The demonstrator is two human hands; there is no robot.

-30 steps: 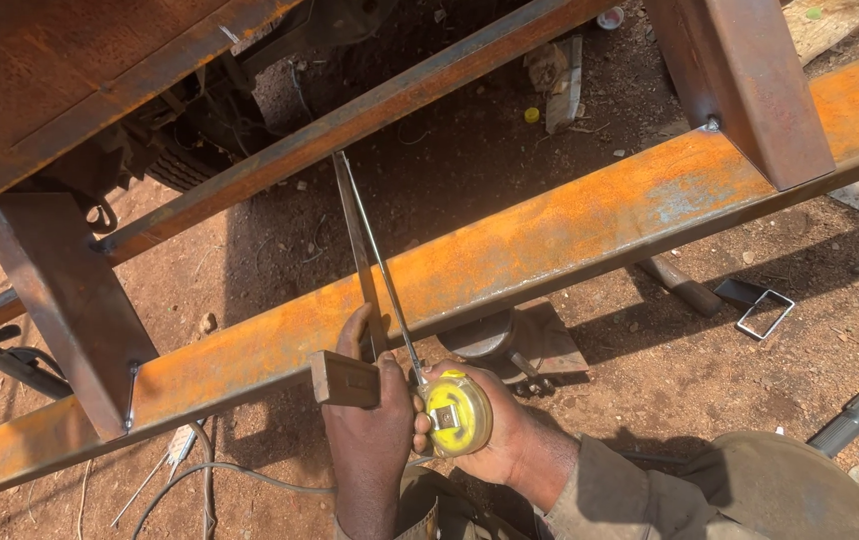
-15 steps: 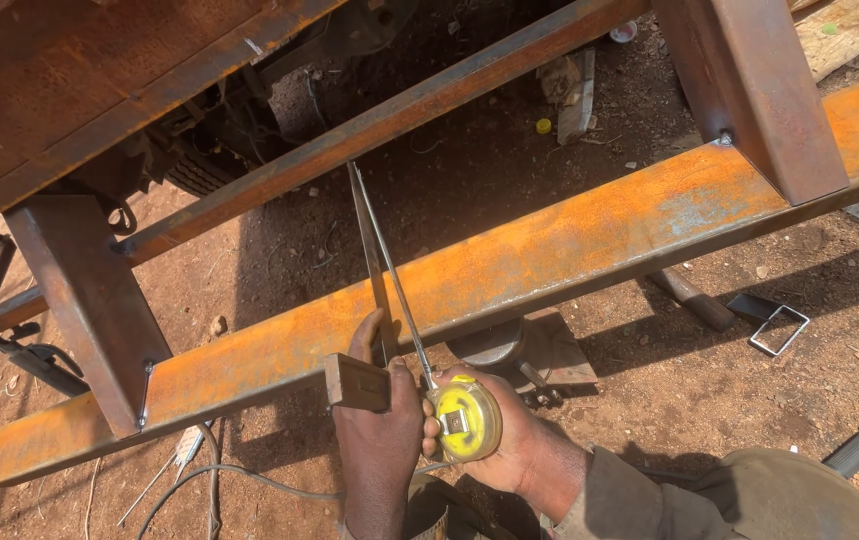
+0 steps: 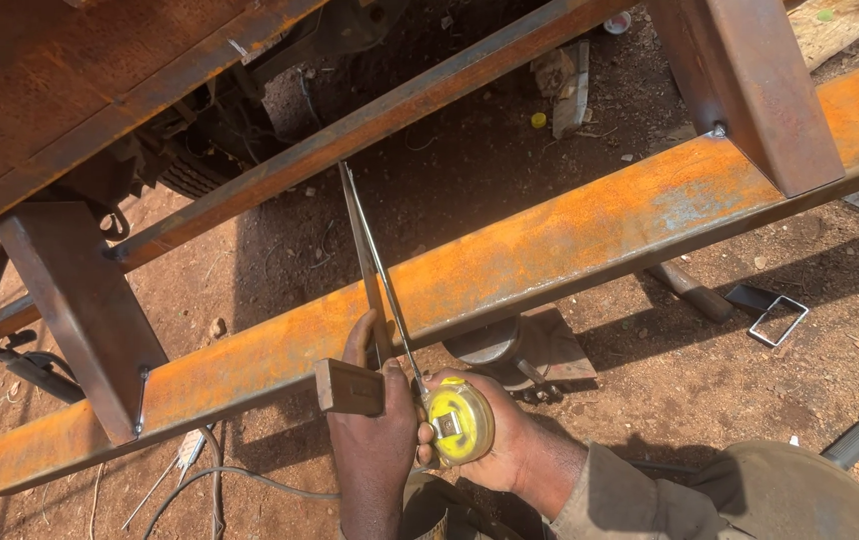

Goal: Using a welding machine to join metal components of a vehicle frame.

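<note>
We note measuring step in hand. Right hand (image 3: pixel 495 440) grips yellow tape measure (image 3: pixel 460 423), blade (image 3: pixel 375 255) run out ahead to far rail (image 3: pixel 370 125). Left hand (image 3: pixel 370 435) pinches try square (image 3: pixel 352 387) against rusty beam (image 3: pixel 550 260). We judge next move needs steady reading.

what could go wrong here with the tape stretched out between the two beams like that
The tape blade spans open air from the rusty orange beam to the far rail; it may buckle or unhook and snap back toward the right hand holding the yellow tape case. The try square under the left hand could shift, skewing the reading.
</note>
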